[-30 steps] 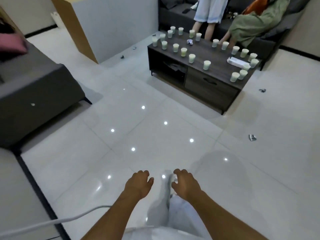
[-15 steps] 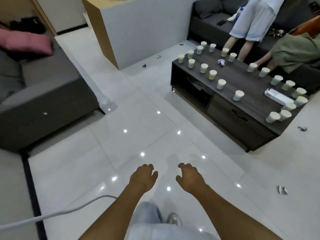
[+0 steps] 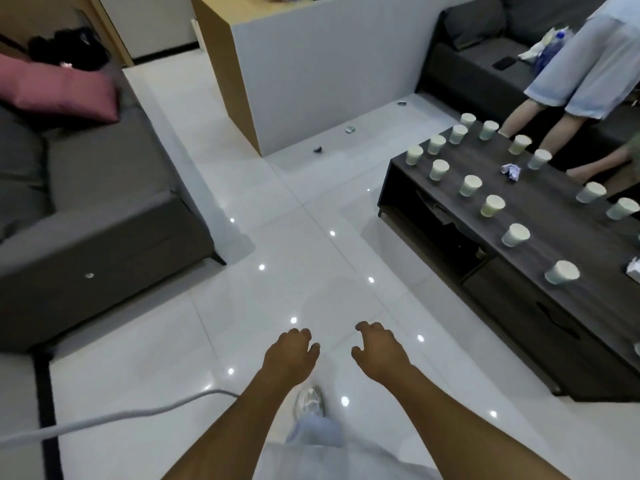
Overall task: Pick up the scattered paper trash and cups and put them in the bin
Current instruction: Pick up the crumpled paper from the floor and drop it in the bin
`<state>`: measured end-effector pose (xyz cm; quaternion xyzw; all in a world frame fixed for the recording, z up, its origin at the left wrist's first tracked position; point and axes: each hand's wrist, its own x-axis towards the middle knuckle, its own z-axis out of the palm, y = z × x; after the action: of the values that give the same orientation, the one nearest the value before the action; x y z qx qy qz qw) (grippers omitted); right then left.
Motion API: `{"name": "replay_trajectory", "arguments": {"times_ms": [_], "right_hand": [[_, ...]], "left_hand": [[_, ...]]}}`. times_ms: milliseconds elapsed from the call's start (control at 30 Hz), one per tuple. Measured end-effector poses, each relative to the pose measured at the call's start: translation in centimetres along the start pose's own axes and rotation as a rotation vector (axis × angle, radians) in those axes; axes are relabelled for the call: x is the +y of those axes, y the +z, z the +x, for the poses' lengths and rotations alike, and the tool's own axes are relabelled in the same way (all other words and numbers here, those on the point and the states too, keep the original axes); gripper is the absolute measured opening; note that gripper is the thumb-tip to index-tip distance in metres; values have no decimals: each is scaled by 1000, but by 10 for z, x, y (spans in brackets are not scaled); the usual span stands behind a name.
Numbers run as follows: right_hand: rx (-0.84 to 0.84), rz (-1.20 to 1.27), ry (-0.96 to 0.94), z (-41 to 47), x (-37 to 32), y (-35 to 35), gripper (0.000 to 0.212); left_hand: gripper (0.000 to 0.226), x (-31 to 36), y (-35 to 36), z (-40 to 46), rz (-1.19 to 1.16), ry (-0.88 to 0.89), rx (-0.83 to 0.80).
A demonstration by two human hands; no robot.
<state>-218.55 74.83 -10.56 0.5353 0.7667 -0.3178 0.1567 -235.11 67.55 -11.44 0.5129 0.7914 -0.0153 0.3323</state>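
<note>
Presently nothing is held: the left hand and right hand are kept loosely curled over the floor, probably for walking. Many cups are standing on the dark table, crumpled paper among them. No bin is seen.

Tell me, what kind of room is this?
Probably a living room: a grey fabric sofa with a pink pillow, and a low dark wooden coffee table dotted with pale paper cups.
</note>
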Motion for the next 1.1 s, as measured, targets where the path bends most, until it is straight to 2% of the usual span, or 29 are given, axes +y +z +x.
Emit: {"name": "replay_trajectory", "arguments": {"times_ms": [233,467,767,1100], "right_hand": [[-30,-19,-34,124,-60,-80,49],[-40,-14,-39,271,-80,-164,46],[-19,-17,-84,457,-113,-320,50],[-34,11,-22,633,-138,-420,50]], "left_hand": [[40,-15,-98,119,30,-24,0],[42,-1,-181,263,62,-44,-7],[41,40,-317,450,50,-67,23],[40,50,-418,644,69,-37,-35]]}}
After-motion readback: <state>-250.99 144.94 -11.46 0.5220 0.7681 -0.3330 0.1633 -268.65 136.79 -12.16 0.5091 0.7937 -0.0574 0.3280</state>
